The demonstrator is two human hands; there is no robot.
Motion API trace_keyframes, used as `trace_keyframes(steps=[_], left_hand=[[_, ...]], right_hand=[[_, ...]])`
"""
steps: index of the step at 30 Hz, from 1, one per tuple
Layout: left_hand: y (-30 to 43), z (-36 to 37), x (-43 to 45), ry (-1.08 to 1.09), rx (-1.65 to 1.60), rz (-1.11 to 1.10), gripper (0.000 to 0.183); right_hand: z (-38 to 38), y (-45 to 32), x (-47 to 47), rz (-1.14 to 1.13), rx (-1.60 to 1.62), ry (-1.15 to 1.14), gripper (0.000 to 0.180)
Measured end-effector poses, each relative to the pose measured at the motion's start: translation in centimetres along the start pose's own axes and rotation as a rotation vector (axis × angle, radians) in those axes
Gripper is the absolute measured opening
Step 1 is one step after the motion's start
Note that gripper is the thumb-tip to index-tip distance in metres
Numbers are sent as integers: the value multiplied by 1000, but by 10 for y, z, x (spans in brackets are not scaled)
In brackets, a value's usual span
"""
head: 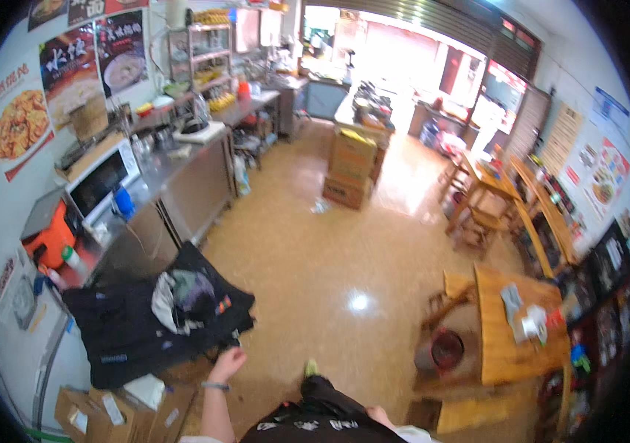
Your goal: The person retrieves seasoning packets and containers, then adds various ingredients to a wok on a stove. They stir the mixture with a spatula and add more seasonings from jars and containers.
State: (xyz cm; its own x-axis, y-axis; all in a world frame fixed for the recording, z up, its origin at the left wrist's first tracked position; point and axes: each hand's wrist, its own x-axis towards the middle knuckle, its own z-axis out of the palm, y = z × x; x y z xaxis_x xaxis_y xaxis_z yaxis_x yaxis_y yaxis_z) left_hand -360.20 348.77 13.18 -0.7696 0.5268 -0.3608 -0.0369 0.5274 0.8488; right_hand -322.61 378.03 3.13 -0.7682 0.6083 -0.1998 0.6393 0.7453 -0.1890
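My left hand, with a band on its wrist, hangs beside the near corner of a dark cloth with its fingers curled. Whether it touches the cloth cannot be told. On top of that spread cloth lies a bundle of grey, green and purple fabric. Low in the view, my right hand shows only in part beside my dark apron. Its fingers are hidden or blurred.
Opened cardboard boxes stand below the cloth. Along the left run steel counters with a microwave oven. Stacked cartons stand ahead on the tan floor. A wooden table, stools and a bin are at right.
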Motion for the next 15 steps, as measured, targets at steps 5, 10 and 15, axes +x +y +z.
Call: trace_keyframes(steps=[5, 10, 15], left_hand=[[55, -69, 101, 86, 329, -126, 31], [145, -130, 221, 333, 144, 32, 24], [134, -204, 340, 415, 474, -158, 31]], right_hand=[[-129, -30, 237, 73, 39, -469, 27], [-207, -93, 496, -228, -30, -254, 32], [-218, -205, 684, -316, 416, -266, 31]])
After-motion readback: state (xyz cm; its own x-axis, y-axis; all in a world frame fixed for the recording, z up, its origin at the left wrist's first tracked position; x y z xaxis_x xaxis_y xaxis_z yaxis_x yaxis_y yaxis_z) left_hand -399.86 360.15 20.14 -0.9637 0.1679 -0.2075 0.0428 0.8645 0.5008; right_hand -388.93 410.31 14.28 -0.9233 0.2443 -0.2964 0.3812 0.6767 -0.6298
